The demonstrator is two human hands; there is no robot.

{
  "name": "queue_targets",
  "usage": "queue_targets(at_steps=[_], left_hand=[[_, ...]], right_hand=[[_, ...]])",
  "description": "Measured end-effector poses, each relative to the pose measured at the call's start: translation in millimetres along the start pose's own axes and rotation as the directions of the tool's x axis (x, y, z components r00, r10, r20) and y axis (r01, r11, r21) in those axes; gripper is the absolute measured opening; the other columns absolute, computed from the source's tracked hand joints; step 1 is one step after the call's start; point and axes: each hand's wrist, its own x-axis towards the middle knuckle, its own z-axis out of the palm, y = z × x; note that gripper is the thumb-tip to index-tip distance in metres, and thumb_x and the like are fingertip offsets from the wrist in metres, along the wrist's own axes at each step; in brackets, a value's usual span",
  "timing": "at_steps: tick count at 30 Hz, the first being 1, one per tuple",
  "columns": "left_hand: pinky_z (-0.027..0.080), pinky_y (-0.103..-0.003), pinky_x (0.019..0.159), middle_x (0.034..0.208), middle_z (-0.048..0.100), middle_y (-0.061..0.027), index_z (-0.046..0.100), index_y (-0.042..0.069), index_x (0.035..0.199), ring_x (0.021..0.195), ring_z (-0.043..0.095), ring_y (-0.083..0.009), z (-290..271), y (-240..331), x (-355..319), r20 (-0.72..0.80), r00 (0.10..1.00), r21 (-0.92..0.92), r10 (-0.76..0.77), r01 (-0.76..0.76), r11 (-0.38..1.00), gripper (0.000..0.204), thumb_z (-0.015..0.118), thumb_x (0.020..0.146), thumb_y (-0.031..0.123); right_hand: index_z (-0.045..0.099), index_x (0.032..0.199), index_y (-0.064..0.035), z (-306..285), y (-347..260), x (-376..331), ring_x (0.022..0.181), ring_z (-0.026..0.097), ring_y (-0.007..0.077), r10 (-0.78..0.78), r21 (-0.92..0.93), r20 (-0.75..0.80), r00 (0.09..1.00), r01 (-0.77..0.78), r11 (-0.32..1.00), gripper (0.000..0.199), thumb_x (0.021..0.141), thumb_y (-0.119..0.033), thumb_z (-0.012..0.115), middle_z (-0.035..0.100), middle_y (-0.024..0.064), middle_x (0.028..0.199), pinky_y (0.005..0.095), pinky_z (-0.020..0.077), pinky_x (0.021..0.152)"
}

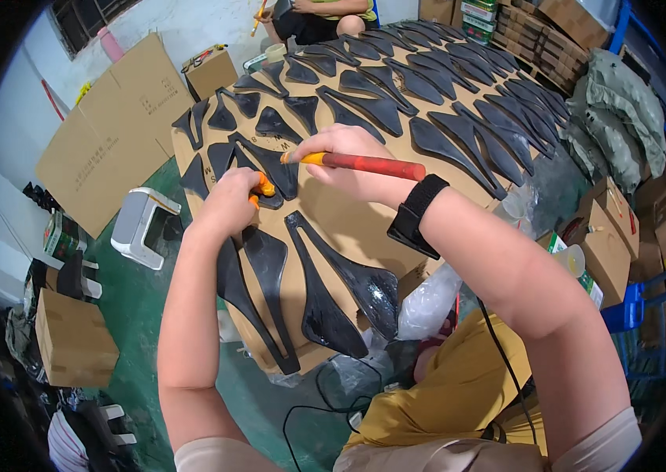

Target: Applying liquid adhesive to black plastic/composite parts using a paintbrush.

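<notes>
My right hand [342,153] is closed round a brush with a red handle [380,166] and an orange-yellow front part. Its tip is over a forked black piece [282,171], shaped like a bicycle saddle cover. My left hand [232,200], with orange covers on its fingertips, pinches the near part of that piece; its fingers partly hide the grip. Nearer to me lies a glossy, wet-looking forked black piece [329,295]. Beside it, to the left, is another long black forked piece [266,267]. All of them rest on a cardboard-covered table [348,216].
Many similar black pieces [451,141] cover the table's far side. A grey-white stool [142,228] stands at the left, near a cardboard box [73,338]. Stuffed grey sacks [616,118] are piled at the right. Another person [325,16] sits beyond the table. Black cables [329,405] hang below its near edge.
</notes>
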Motion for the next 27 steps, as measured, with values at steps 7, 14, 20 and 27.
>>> queue_targets(at_steps=[7,14,20,27], left_hand=[[0.044,-0.038,0.085,0.094,0.059,-0.0161,0.061,-0.003,0.091,0.096,0.053,-0.0337,-5,6,-8,0.000,1.000,-0.009,0.030,-0.030,1.000,0.028,0.053,0.066,-0.009],[0.042,-0.037,0.077,0.086,0.057,-0.0145,0.059,-0.003,0.089,0.086,0.050,-0.0332,2,-2,-7,-0.037,0.997,-0.035,0.073,-0.075,0.997,0.029,0.052,0.063,-0.012],[0.043,-0.040,0.079,0.091,0.057,-0.0144,0.059,-0.003,0.089,0.090,0.051,-0.0338,-1,3,-7,-0.030,0.996,0.010,0.084,-0.084,0.996,0.025,0.052,0.066,-0.010],[0.041,-0.039,0.079,0.088,0.055,-0.0154,0.057,-0.003,0.090,0.089,0.049,-0.0344,3,-5,-9,-0.043,0.995,-0.045,0.091,-0.093,0.995,0.028,0.051,0.064,-0.011]], right_hand=[[0.069,0.093,-0.0113,8,7,14,0.083,0.059,0.0296,-0.012,0.051,0.007,1.000,0.012,0.999,0.020,0.075,-0.009,0.062,0.063,0.0120,0.084,0.0371,0.0479,0.074],[0.070,0.090,-0.0086,19,12,33,0.088,0.061,0.0326,-0.041,0.101,0.061,0.997,0.035,0.994,0.022,0.074,-0.009,0.054,0.065,0.0158,0.089,0.0384,0.0489,0.077],[0.070,0.092,-0.0113,23,5,41,0.090,0.061,0.0309,0.011,0.075,0.158,0.987,-0.023,0.997,0.026,0.076,-0.008,0.050,0.066,0.0153,0.093,0.0373,0.0492,0.078],[0.069,0.087,-0.0099,25,3,44,0.087,0.061,0.0334,-0.062,-0.079,0.187,0.980,0.078,0.994,0.023,0.072,-0.006,0.052,0.065,0.0170,0.087,0.0405,0.0490,0.075]])
